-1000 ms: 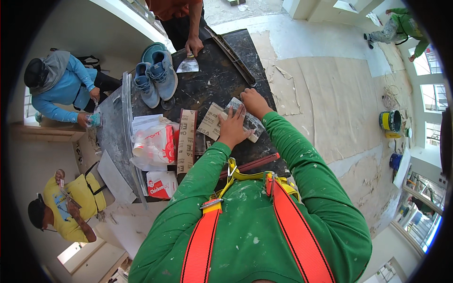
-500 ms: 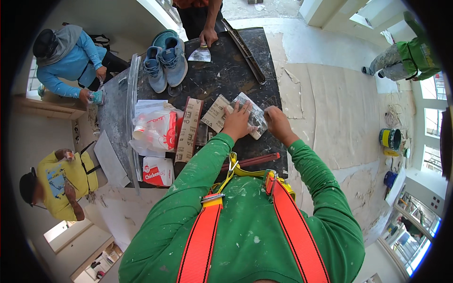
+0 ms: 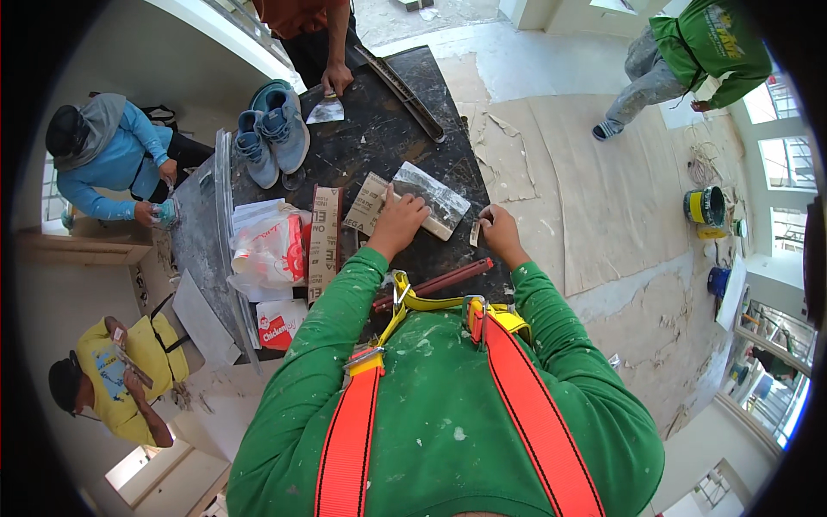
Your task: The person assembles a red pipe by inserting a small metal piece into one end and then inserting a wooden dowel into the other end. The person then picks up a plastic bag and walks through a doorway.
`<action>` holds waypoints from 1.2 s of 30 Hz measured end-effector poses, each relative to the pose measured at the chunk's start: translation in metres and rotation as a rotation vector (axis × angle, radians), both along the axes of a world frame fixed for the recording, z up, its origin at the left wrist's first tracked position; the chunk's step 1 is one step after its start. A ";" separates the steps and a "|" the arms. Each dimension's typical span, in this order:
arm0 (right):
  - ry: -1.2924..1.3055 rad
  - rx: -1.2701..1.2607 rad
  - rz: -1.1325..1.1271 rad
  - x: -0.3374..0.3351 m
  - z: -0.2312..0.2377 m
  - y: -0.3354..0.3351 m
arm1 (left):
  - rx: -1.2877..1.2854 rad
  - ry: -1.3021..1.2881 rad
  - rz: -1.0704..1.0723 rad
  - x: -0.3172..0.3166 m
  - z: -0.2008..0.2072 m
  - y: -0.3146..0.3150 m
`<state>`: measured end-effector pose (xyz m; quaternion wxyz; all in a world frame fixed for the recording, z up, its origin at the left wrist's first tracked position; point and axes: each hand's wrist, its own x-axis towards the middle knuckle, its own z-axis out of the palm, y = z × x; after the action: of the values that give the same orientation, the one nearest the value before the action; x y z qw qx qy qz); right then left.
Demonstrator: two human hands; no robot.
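Observation:
On the dark table, a rectangular block (image 3: 431, 195) with a white-smeared top lies at a slant. A sheet of sandpaper (image 3: 368, 202) with a printed tan backing sits against its left side, partly hidden. My left hand (image 3: 398, 222) presses on the near left part of the block, fingers bent over it and the sandpaper's edge. Right of the block, apart from it, my right hand (image 3: 501, 234) pinches a small tan strip of sandpaper (image 3: 475, 233). Closer to me lie dark red strips (image 3: 444, 283).
Left of my hands are a folded sandpaper sheet (image 3: 324, 244), a plastic bag (image 3: 271, 246) and a red-and-white box (image 3: 280, 323). Blue shoes (image 3: 284, 138) stand farther back. A co-worker's hand (image 3: 337, 78) holds a putty knife (image 3: 326, 109) near a long dark metal bar (image 3: 401, 92).
My right hand has drawn away from the block's right end, with the small strip now showing in its fingers. My left hand stays on the block. The green-clad person at right has stepped closer.

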<state>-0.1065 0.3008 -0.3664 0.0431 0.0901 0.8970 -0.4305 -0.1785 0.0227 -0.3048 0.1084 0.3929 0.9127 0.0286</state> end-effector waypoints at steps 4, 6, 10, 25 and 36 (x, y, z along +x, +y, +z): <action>0.017 0.009 -0.010 -0.001 -0.004 -0.002 | 0.060 0.100 -0.044 0.005 -0.001 -0.012; 0.031 0.030 -0.004 -0.001 -0.001 -0.003 | 0.071 0.112 -0.051 0.011 0.002 -0.021; -0.001 0.009 -0.013 -0.003 -0.001 -0.003 | 0.013 0.088 -0.058 0.018 0.007 -0.031; -0.075 0.022 -0.012 -0.009 0.001 -0.005 | 0.023 0.104 -0.083 0.010 0.006 -0.024; -0.050 0.042 -0.027 -0.011 -0.001 -0.005 | 0.102 0.149 -0.105 -0.002 -0.001 -0.018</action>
<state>-0.1171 0.2955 -0.3677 0.0579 0.1137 0.9032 -0.4099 -0.1806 0.0047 -0.3060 0.0215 0.4464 0.8937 0.0402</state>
